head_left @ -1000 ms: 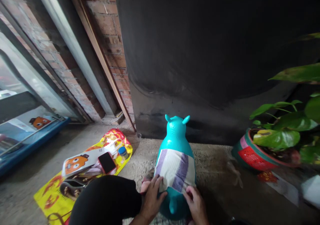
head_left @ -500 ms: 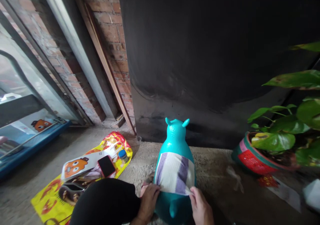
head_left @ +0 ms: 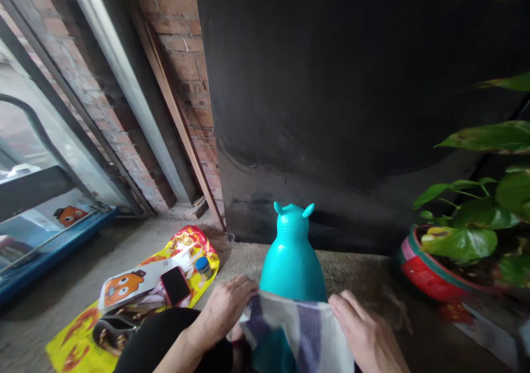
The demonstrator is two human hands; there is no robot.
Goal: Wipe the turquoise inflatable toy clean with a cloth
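A purple-and-white striped cloth (head_left: 312,326) stretches between my two hands, above the back of a turquoise inflatable animal toy (head_left: 293,260). My left hand (head_left: 226,307) pinches the cloth's far left corner. At the far right corner, my right hand (head_left: 360,326) grips it with fingers closed. The toy's head and two small ears point away from me, toward the black panel. Cloth and hands hide part of its rear, though some turquoise shows below the cloth's left part.
Left of my knee (head_left: 178,340), a yellow-and-red plastic bag (head_left: 72,329) lies on the concrete floor under a phone (head_left: 175,284), a blue-capped jar (head_left: 202,267) and a pouch (head_left: 111,331). A potted plant (head_left: 430,268) stands right. A black panel (head_left: 351,113) rises ahead.
Both hands have lifted the cloth off the toy's back and drawn its edge up toward me. They are farther apart, and the turquoise back is bare where the cloth lay.
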